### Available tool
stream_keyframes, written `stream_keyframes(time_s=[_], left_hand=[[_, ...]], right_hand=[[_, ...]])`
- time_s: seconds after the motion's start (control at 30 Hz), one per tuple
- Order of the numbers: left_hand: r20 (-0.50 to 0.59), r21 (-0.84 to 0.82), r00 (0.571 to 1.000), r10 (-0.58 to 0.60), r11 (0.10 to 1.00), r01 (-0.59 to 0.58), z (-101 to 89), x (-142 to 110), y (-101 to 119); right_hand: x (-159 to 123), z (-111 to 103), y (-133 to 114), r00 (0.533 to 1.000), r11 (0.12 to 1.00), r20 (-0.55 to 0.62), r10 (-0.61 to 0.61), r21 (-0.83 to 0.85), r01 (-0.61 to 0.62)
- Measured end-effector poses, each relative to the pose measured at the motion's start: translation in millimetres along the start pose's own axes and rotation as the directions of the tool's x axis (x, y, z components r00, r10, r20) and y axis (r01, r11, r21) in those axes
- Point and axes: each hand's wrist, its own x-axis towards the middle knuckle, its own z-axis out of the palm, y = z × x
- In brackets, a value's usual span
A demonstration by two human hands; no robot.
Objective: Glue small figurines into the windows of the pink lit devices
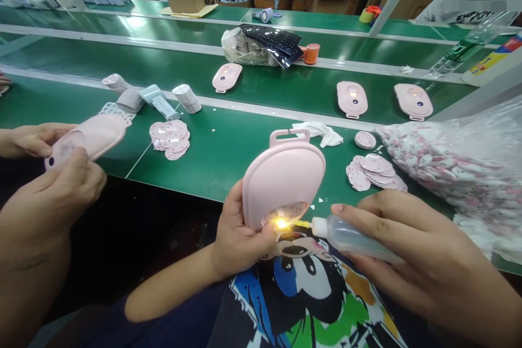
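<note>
The left hand's (234, 234) fingers were clamped on a pink plastic case (283, 179), held tilted on edge so its round recess faced a squeeze bottle (350, 238), gripped by the right hand's (424, 250) fingers, nozzle just beside the left fingers.

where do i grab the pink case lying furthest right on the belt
Take the pink case by its small loop tab, coming from the near side. It lies flat on the green belt with the tab jutting toward you, so that edge probably gives the easiest hold.

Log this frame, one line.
left hand: pink case | right hand: squeeze bottle, nozzle at case's lower edge | co-worker's hands: another pink case
</note>
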Motion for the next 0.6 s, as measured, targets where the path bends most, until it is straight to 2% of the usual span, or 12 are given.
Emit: stream_keyframes(time_s=[0.1,0.2,0.33,0.4,0.5,0.6], left_hand=[[0.004,-0.006,0.999,-0.044,0.999,0.044,1.3,2,1],[-0.081,-0.018,0.991,-0.107,0.994,0.106,0.5,3,-2],[-0.116,-0.143,0.975,-0.191,0.974,0.173,-3.5,4,-12],[-0.142,-0.206,0.962,-0.232,0.958,0.200,-3.8,7,-15],[-0.236,-0.239,0.928,-0.289,0.943,0.233,-1.5,12,-13],[-0.261,-0.209,0.900,-0.348,0.931,0.299,-4.6,16,-10]], right_hand=[[0,1,0,1.000,1.000,0.002,0.002,0.004,-0.002],[1,1,1,0.999,1.000,-0.023,0.022,0.014,-0.022],[4,10,14,0.993,0.992,-0.053,0.108,0.069,-0.105],[7,23,26,0.969,0.956,-0.080,0.234,0.198,-0.215],[17,54,46,0.885,0.807,-0.098,0.455,0.464,-0.364],[34,89,66,0.834,0.795,-0.162,0.527,0.440,-0.417]])
